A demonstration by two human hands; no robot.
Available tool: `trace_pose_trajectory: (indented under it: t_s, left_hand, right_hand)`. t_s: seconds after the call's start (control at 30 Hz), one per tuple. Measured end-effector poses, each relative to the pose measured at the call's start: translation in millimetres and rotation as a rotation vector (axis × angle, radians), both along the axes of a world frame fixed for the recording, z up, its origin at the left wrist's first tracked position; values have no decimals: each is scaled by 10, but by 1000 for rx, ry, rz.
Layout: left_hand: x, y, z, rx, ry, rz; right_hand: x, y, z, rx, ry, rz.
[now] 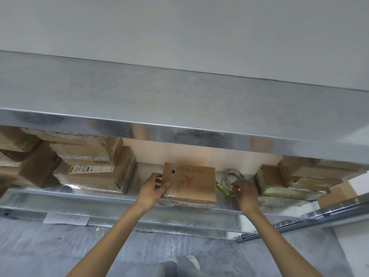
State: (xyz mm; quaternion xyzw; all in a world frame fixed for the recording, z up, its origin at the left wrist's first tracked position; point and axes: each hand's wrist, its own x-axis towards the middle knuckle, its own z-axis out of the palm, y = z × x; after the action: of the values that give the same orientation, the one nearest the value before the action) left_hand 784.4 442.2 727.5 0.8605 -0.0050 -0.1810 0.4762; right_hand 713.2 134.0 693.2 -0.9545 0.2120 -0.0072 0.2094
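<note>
Object in hand: brown cardboard box (191,182) printed with a red aeroplane, lying flat on the galvanised steel shelf (99,198), between the two hands.
Left hand (154,188): thumb and fingers pinch the box's raised side flap (167,172); the flap stands upright, so the box is unsealed.
Right hand (244,193): fingertips curled at the roll of clear packing tape (232,175) just beyond them; whether they grasp it or only touch it cannot be told.
Green plastic tool (223,188): slim, lying between the box and the right hand; its type is too small to tell.
Step judged: closing the box, with the tape being fetched.
Next move calls for: pressing the flap flat and holding it down while the tape is brought across the seam.
Materials: corrugated board, matt and creased; tape glossy and see-through; shelf steel mottled and reflective.
Beyond the left hand: stacked tape-wrapped cartons (89,166).
Beyond the right hand: more stacked cartons (295,180).
Above both hands: upper steel shelf (179,108).
</note>
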Motion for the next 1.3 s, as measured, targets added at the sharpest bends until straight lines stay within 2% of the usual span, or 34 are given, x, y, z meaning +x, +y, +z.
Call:
trace_pose_trajectory:
  t_s: [0.1, 0.2, 0.3, 0.37, 0.4, 0.5, 0.57, 0.7, 0.83, 1.03, 1.3]
  left_hand:
    - [-20, -51, -22, 22, -9, 5]
    - [-19, -78, -43, 117, -24, 5]
    - [-42, -118, 102, 167, -302, 24]
    - [-34, -209, 298, 99, -485, -32]
    - [-19, -279, 409, 49, -508, -84]
    - [-4, -563, 737, -93, -415, -266]
    - [3, -743, 896, -103, -300, -359]
    - [55, -835, 1001, -213, -78, -397]
    - [86, -727, 1018, -282, -92, -400]
    - [116, -620, 962, -314, -51, -390]
    - [6, -585, 990, -412, -224, -111]
  right_hand:
    - [-78, -76, 112, 142, -107, -88]
    - [-165, -66, 296, 191, -165, -95]
    - [-203, 65, 548, 283, -272, -134]
    - [-211, 218, 722, 387, -338, -137]
    - [-204, 304, 802, 426, -364, -122]
    - [-163, 550, 1013, 509, -440, -55]
    - [-144, 682, 1129, 570, -456, -6]
    - [-158, 819, 1228, 614, -436, 82]
    - [-201, 859, 1232, 635, -413, 101]
    - [-255, 999, 1327, 773, -412, 94]
    - [-272, 1077, 1351, 808, -402, 101]
